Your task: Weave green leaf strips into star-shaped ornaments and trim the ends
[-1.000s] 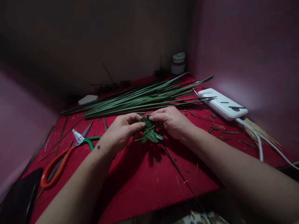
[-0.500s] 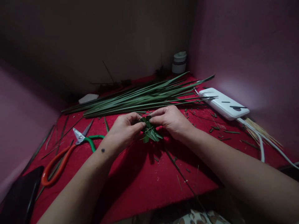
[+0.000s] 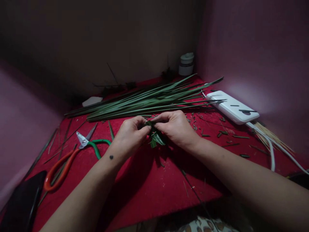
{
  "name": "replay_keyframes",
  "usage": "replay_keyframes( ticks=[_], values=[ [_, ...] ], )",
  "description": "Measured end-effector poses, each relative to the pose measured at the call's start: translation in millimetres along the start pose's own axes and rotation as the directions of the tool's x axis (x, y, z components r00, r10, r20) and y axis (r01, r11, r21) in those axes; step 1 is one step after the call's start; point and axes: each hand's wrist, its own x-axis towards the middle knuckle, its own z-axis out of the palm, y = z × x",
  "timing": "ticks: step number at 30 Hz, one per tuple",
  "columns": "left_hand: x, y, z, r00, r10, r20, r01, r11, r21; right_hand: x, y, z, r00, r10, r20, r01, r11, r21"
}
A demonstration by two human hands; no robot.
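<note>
A small folded piece of green leaf strips is held up between both hands over the red cloth. My left hand pinches its upper left side between thumb and fingers. On the upper right side, my right hand grips it the same way, so its top is partly hidden. A thin dark stem runs from below the piece toward the front edge. Beyond the hands lies a bundle of long green leaves. Left of my left wrist, scissors with one orange and one green handle lie with blades apart.
A white power strip with a cable is at the right, beside thin pale sticks. Leaf scraps are scattered over the red cloth. A black phone lies front left. A white-lidded container stands in the back corner.
My right hand's fingers have shifted slightly on the leaf piece, which has turned a little and shows less of its right side. Both hands stay on it.
</note>
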Motion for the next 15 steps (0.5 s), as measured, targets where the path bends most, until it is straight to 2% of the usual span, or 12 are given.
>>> replay_keyframes(
  ticks=[4,7,9,12,15],
  values=[
    [-1,1,-1.8,0.999,0.02,0.031,-0.02,0.999,-0.026,2,3,-1,0.999,0.032,-0.008,-0.031,0.996,0.08],
    [-1,5,-12.0,0.997,0.033,0.076,-0.03,0.999,-0.034,4,5,-3,0.999,0.044,0.007,-0.044,0.989,0.14],
    [0,7,-20.9,0.996,0.028,0.085,-0.029,1.0,0.011,5,6,-5,0.999,0.03,-0.024,-0.026,0.989,0.146],
    [1,11,-29.6,0.997,0.015,0.079,-0.018,0.999,0.043,7,4,-7,0.997,-0.004,-0.083,0.014,0.992,0.122],
    [1,12,-30.0,0.999,-0.003,0.039,0.002,0.999,0.033,7,2,-8,0.996,-0.015,-0.092,0.025,0.994,0.103]
  ],
)
